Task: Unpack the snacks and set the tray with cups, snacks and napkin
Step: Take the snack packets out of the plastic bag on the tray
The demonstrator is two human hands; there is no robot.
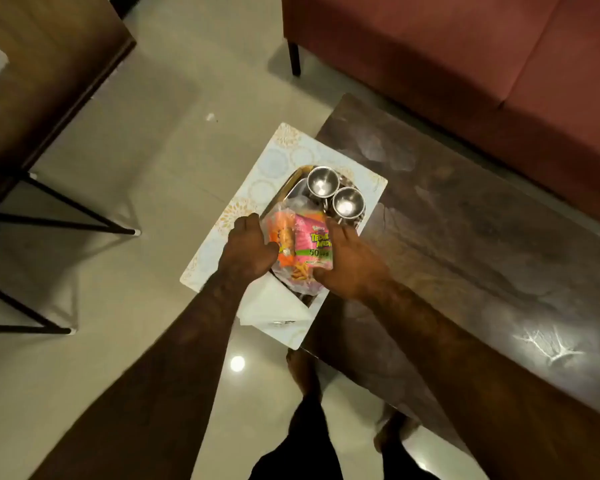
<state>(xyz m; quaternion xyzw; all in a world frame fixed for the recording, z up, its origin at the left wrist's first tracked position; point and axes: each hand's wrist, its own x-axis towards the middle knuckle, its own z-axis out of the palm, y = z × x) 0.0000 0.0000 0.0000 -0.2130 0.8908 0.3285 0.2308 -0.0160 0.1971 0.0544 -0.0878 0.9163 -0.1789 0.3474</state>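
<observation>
Both forearms reached down, the left hand (248, 245) and right hand (349, 261) clamped on the snack packets (300, 249) in clear wrap over the steel tray (291, 188). The tray's mat (274, 161) overhung the surface's (465, 220) edge; pressing down might tip the two steel cups (333, 194). Open floor (153, 133) lay leftward.

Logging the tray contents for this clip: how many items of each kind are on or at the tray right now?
Steel cups: 2
Snack packets: 2, orange and pink, inside a clear bag
Clear bag: 1
White napkin: 1
Total: 6
Left hand and right hand flank the packets over the tray.
</observation>
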